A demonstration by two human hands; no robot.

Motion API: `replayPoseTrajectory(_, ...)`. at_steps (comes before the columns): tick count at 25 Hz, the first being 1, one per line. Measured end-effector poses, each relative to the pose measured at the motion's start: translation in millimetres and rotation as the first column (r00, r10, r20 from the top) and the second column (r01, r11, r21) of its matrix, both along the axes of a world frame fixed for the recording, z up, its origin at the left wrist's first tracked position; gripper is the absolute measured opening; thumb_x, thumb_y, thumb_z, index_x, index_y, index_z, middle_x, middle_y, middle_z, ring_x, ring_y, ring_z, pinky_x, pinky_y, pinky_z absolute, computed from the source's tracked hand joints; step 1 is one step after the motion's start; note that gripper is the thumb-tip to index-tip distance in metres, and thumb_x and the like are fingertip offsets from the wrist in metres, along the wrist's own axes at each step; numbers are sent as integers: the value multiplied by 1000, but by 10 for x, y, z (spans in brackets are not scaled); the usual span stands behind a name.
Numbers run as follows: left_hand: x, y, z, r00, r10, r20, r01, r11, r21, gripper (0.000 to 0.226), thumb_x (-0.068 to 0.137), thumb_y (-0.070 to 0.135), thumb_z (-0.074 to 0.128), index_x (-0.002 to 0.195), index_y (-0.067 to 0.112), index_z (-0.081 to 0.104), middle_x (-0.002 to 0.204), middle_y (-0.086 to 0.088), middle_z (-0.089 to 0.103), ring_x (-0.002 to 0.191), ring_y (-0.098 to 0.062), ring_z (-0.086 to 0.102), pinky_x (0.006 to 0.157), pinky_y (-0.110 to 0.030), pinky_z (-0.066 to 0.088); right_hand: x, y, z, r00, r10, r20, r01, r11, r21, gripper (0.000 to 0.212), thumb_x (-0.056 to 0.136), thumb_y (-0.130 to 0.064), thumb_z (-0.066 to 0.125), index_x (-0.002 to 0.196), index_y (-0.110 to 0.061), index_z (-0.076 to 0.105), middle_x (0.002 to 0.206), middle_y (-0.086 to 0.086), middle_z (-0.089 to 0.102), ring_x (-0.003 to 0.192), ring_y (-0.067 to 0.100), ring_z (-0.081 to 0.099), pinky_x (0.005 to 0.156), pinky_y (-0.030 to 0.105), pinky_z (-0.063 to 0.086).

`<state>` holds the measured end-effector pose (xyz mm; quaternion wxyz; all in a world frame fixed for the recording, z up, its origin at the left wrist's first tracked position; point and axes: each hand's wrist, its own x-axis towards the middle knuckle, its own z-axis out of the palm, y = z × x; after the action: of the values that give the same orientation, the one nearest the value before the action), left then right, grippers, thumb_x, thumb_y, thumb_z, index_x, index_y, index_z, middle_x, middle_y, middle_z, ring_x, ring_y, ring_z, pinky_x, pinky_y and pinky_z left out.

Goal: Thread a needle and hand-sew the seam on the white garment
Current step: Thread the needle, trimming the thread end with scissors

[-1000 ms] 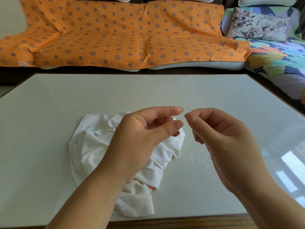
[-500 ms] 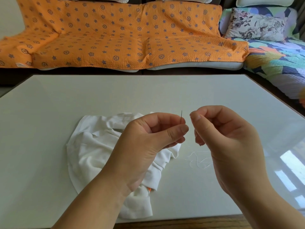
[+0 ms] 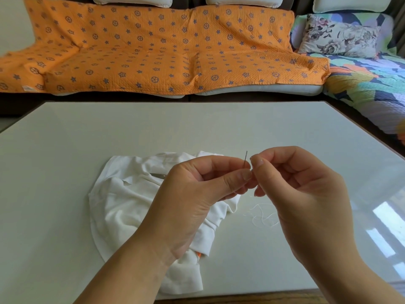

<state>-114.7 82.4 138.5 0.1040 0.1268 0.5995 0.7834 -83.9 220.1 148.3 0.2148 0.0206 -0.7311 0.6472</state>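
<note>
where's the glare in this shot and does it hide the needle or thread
Head view: window glare sits on the right side of the table, clear of the needle, which reads sharp; the thread is faint, white on the pale top; the wide lens bows the orange cover and the table edges.

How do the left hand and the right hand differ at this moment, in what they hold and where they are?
The left hand pinches the needle pointing up, while the right hand pinches close beside it, seemingly on the white thread, too fine to confirm. The left hand is above the white garment; the right hand is above the table, over loose thread. Both have curled fingers and nearly touch.
</note>
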Motion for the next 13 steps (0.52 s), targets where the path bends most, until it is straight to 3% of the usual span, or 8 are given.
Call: replayPoseTrajectory(13,1,-8,7,1000,12,-23,-13,1000,-21,20,61,29,76,80,23,79,85,-2,77,87,-15,74,82,-24,56,2,3,-6,999,-32,29,31,999,39,18,84,-11,69,68,-20,67,61,-2,68,55,7,62,54,12,46)
